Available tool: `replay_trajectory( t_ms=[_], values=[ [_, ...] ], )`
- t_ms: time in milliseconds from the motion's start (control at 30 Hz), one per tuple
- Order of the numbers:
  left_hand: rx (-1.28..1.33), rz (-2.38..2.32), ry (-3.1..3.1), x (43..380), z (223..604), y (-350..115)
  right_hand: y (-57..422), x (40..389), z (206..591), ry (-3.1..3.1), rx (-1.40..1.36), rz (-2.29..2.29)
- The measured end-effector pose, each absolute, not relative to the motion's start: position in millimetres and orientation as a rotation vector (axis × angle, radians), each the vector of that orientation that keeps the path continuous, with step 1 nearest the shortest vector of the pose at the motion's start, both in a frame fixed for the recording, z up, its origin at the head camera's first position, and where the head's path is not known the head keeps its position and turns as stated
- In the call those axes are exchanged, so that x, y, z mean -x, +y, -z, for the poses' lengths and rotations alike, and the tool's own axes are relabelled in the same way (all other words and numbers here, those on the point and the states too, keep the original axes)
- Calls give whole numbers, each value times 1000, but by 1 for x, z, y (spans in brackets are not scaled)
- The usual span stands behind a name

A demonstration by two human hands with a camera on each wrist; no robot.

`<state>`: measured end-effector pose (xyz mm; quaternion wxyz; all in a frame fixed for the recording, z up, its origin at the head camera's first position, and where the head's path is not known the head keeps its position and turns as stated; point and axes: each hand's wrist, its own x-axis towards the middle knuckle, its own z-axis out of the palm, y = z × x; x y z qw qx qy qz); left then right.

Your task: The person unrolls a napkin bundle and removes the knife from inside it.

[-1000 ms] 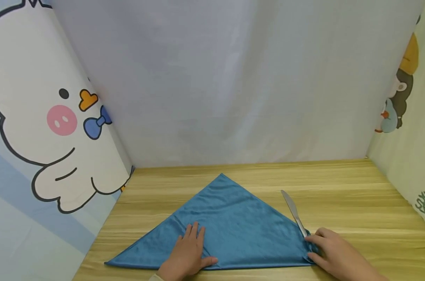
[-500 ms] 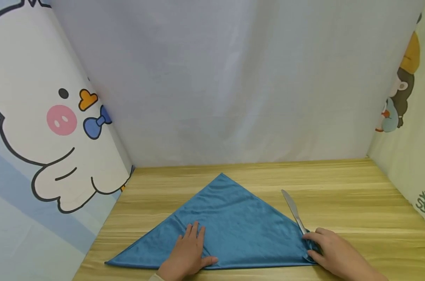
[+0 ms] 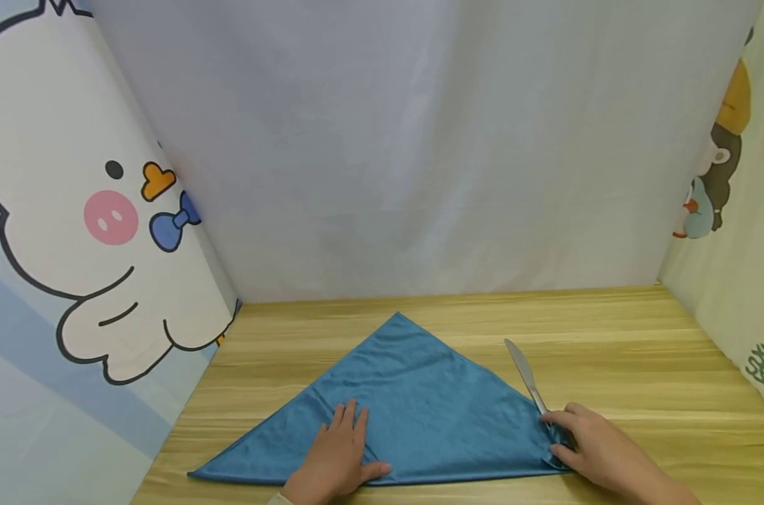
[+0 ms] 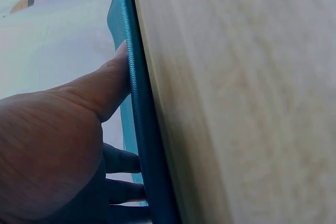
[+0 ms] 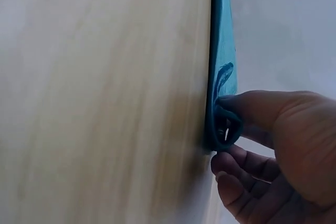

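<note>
A shiny blue cloth napkin [image 3: 445, 393], folded to a triangle, lies with its long edge toward me. Flat on its left half rests my left hand [image 3: 334, 452], fingers spread; in the left wrist view the thumb [image 4: 107, 85] lies along the hemmed edge. At the right corner my right hand [image 3: 599, 445] pinches the napkin, which is curled over the handle of a silver table knife [image 3: 523, 372]. The blade sticks out past the slanted side, pointing away. Seen from the right wrist, the rolled corner [image 5: 231, 124] forms a small loop with shiny metal inside.
Under everything is a wood-grain table [image 3: 640, 358]. A pale cloth wall [image 3: 419, 154] rises behind it, with printed cartoon side panels at left [image 3: 59, 231] and right [image 3: 729, 294].
My right fingers have shifted slightly left and away from me, curling the corner a little further over the knife handle. The left hand has stayed in place.
</note>
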<state>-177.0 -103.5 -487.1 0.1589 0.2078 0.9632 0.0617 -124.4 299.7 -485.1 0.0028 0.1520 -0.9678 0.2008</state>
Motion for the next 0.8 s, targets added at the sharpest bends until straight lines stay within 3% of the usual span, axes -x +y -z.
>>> replay_trajectory(
  t_ms=[433, 800],
  values=[
    [-588, -177, 2750, 177, 486, -102, 300, 128, 484, -3078, -292, -799],
    [-574, -174, 2738, 177, 487, -102, 291, 129, 477, -3153, -234, -610]
  ],
)
